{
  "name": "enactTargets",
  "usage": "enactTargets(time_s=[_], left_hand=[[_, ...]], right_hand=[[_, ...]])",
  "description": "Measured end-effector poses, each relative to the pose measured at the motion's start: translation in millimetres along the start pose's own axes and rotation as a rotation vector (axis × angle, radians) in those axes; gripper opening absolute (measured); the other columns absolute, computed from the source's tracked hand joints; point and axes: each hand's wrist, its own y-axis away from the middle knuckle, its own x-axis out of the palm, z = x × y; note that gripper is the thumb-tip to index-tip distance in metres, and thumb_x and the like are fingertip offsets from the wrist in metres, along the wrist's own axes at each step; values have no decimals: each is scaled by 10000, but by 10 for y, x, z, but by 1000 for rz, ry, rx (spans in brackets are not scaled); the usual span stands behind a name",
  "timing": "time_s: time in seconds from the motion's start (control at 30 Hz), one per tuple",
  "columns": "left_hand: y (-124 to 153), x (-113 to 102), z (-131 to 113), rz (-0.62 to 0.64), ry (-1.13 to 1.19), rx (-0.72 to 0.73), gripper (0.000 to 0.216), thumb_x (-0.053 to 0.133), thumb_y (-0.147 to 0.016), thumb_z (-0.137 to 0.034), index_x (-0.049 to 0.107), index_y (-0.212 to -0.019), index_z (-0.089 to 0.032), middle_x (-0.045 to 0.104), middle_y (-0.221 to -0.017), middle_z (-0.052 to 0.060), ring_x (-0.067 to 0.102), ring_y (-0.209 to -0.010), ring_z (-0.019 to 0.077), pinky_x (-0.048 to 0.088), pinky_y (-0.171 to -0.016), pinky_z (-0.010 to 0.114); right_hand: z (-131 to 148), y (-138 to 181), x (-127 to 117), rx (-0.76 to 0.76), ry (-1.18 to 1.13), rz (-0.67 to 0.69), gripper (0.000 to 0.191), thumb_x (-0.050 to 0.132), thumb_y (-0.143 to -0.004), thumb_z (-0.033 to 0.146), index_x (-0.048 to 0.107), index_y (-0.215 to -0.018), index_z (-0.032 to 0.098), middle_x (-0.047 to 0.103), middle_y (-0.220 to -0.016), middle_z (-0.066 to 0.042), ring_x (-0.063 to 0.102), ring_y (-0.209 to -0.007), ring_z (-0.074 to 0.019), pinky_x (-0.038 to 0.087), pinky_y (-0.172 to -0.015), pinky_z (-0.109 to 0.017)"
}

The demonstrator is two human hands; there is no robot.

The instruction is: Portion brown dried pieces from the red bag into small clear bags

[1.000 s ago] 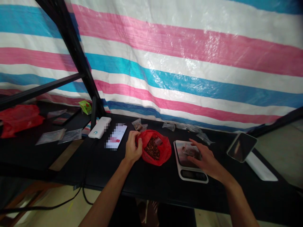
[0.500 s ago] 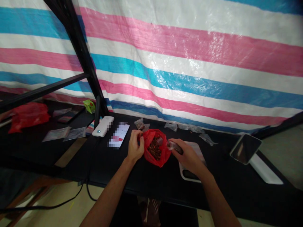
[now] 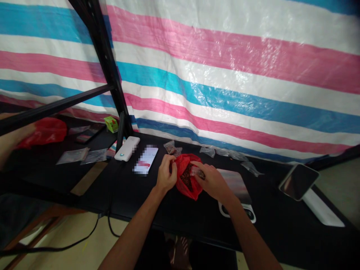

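Observation:
A red plastic bag (image 3: pixel 191 192) stands with its mouth open on the black table, with small brown pieces (image 3: pixel 185 176) inside. My left hand (image 3: pixel 166 174) pinches the left edge of the bag's rim. My right hand (image 3: pixel 210 180) is at the bag's right side, its fingers over the mouth, closed on what looks like a small clear plastic bag (image 3: pixel 196 171) with something dark in it. Part of this is hidden by the fingers. Beneath my right forearm lies a white scale-like device (image 3: pixel 234 183) with a shiny flat top.
Small clear bags (image 3: pixel 207 151) lie along the striped sheet (image 3: pixel 225 93). A lit phone (image 3: pixel 147 159) and a white power bank (image 3: pixel 127 148) sit left, beside a black post (image 3: pixel 104 56). Another person's arm (image 3: pixel 17 131) reaches a red bag (image 3: pixel 53 131). A tilted phone (image 3: pixel 298 182) stands right.
My right hand has moved left, bringing the small clear bag from beside the red bag to over its mouth. Another person's arm has come further into view at the left.

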Motion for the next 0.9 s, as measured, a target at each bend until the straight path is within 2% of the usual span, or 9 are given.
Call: enactTargets(time_s=[0.17, 0.27, 0.37, 0.43, 0.53, 0.67, 0.77, 0.9], left_hand=[[-6, 5, -27, -3, 15, 11, 115, 455, -985, -138, 540, -1015, -210, 555, -947, 43, 558, -872, 183, 470, -789, 303], [-14, -3, -30, -11, 17, 14, 117, 452, -985, -139, 540, -1014, -211, 554, -939, 42, 558, -864, 183, 468, -779, 303], [-18, -14, -27, -21, 15, -3, 111, 449, -990, -144, 536, -1008, -211, 550, -937, 41, 552, -859, 182, 461, -778, 306], [-19, -18, -25, -26, 15, -13, 111, 449, -991, -143, 535, -1006, -212, 549, -938, 41, 549, -855, 181, 459, -774, 307], [-17, -14, -21, -21, 15, -13, 121, 454, -982, -132, 539, -1010, -213, 550, -939, 40, 550, -845, 180, 458, -764, 305], [-12, 0, -15, 1, 10, -14, 124, 458, -978, -125, 544, -1002, -212, 552, -938, 40, 557, -858, 182, 457, -771, 305], [-9, 6, -11, 10, 8, -12, 119, 465, -978, -130, 546, -1009, -211, 563, -951, 46, 567, -883, 189, 463, -786, 310], [-11, 0, -7, 10, 9, -9, 111, 464, -979, -143, 546, -1013, -209, 550, -936, 39, 554, -854, 184, 460, -770, 306]], right_hand=[[-22, 13, 47, 23, -54, -75, 411, 575, -952, 238, 642, -1356, 281, 760, -1145, -57, 676, -988, -241, 466, -933, -403], [-45, 81, 44, 90, -171, -146, 387, 602, -939, 291, 662, -1321, 283, 754, -1181, -56, 683, -1027, -250, 503, -956, -421], [-162, 276, -17, 192, -320, -255, 408, 635, -925, 371, 655, -1318, 263, 738, -1241, -72, 695, -1085, -254, 539, -976, -409], [-344, 472, -70, 249, -345, -320, 434, 648, -924, 427, 648, -1320, 250, 734, -1247, -84, 699, -1108, -257, 548, -985, -402], [-738, 773, -132, 298, -232, -323, 445, 649, -925, 445, 645, -1332, 265, 717, -1282, -85, 694, -1124, -266, 540, -1002, -426], [-1142, 993, -167, 255, -22, -246, 467, 618, -921, 385, 628, -1375, 272, 719, -1266, -97, 688, -1110, -292, 522, -1006, -487], [-1182, 1036, -189, 195, 44, -214, 547, 610, -894, 318, 578, -1438, 274, 682, -1341, -98, 631, -1233, -304, 450, -1099, -525], [-1121, 1122, -244, 206, 6, -281, 657, 603, -867, 288, 488, -1514, 300, 548, -1520, -83, 474, -1422, -309, 332, -1195, -549]])
